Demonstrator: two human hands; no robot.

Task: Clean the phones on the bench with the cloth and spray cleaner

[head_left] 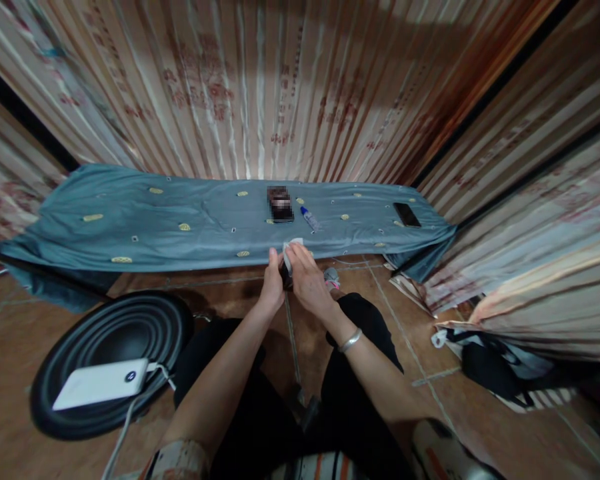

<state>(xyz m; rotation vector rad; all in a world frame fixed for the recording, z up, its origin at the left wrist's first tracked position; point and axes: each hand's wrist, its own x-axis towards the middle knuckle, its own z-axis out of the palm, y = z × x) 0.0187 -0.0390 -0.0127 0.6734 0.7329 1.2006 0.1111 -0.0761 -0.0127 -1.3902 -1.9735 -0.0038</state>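
My left hand point(273, 283) is closed around a small dark object point(286, 275), mostly hidden between my hands, so its kind is unclear. My right hand point(307, 277) presses a thin white tissue or cloth point(287, 259) against it. Both hands are together just off the front edge of a low surface draped in a blue-grey patterned cloth point(210, 230). Beyond them on that cloth lies a dark, flat rectangular thing point(281, 205), its face blurred out. Just right of it is a small clear bottle with a blue cap point(309, 219), lying on its side.
A black smartphone point(407, 215) lies toward the draped surface's right end. On the floor at left, a white power bank point(103, 383) with a cable rests on a round black ribbed stool or basin point(55, 373). Striped curtains point(250, 87) hang around; a dark bag point(490, 367) is at right.
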